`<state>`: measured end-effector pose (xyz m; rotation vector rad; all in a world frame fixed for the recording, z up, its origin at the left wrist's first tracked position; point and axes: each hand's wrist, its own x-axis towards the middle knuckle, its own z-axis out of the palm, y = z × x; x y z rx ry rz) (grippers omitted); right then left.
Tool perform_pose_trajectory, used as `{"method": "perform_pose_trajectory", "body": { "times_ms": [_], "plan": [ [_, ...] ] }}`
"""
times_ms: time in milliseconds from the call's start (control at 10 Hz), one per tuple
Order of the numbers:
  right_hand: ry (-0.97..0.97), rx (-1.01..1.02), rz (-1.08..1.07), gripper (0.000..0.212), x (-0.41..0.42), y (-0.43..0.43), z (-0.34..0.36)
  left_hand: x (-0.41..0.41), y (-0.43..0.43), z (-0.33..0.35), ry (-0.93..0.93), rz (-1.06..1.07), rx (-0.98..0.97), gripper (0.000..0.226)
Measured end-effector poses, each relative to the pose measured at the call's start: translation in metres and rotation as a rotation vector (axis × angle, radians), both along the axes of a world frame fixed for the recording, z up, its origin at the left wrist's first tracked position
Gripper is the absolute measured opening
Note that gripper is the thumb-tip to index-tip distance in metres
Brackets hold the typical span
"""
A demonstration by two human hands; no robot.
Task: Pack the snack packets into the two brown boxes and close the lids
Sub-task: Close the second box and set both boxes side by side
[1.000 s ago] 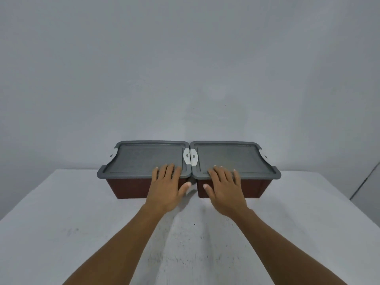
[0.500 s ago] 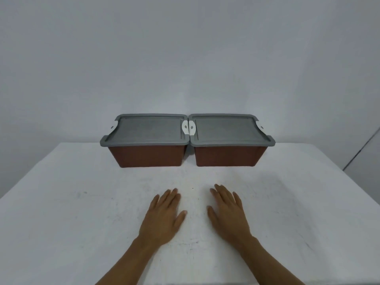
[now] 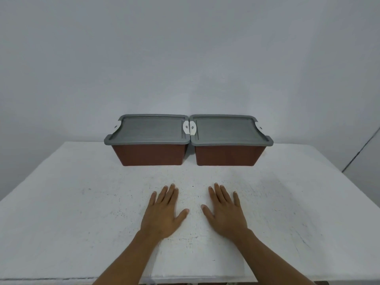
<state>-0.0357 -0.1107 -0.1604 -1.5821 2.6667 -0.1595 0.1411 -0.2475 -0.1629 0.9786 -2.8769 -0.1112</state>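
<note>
Two brown boxes stand side by side at the far middle of the white table (image 3: pixel 72 212). The left brown box (image 3: pixel 149 155) wears a grey lid (image 3: pixel 150 129) that lies flat and shut. The right brown box (image 3: pixel 226 156) is covered by its own grey lid (image 3: pixel 226 129), also down. White latches (image 3: pixel 189 127) meet between the two lids. No snack packets are visible; the box insides are hidden. My left hand (image 3: pixel 163 214) and my right hand (image 3: pixel 226 212) lie palm down on the table, fingers spread, holding nothing, well in front of the boxes.
A plain grey wall (image 3: pixel 185 58) rises behind the table. The table's near edge (image 3: pixel 185 279) runs along the bottom of the view, and its right edge (image 3: pixel 349 186) slants away at the right.
Both hands left the lids of the boxes and came back toward me, settling flat on the table. The boxes stay closed and in place.
</note>
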Motion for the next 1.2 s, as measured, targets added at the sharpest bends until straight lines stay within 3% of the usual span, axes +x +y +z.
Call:
{"method": "perform_pose_trajectory", "body": {
  "times_ms": [800, 1000, 1100, 1200],
  "plan": [
    [-0.003, -0.045, -0.016, 0.088, 0.003, 0.001, 0.002, 0.0, 0.001, 0.0, 0.062, -0.002, -0.029, 0.092],
    [-0.036, -0.182, -0.06, 0.073, 0.002, 0.003, 0.002, 0.002, 0.001, -0.005, 0.128, 0.013, -0.074, 0.073],
    [-0.027, -0.222, -0.043, 0.062, 0.009, 0.007, -0.007, 0.004, 0.002, -0.013, 0.164, -0.048, 0.01, 0.065],
    [-0.039, -0.181, 0.084, 0.049, -0.016, -0.01, -0.022, -0.007, -0.026, -0.035, 0.212, -0.159, 0.044, 0.062]
  ]
}}
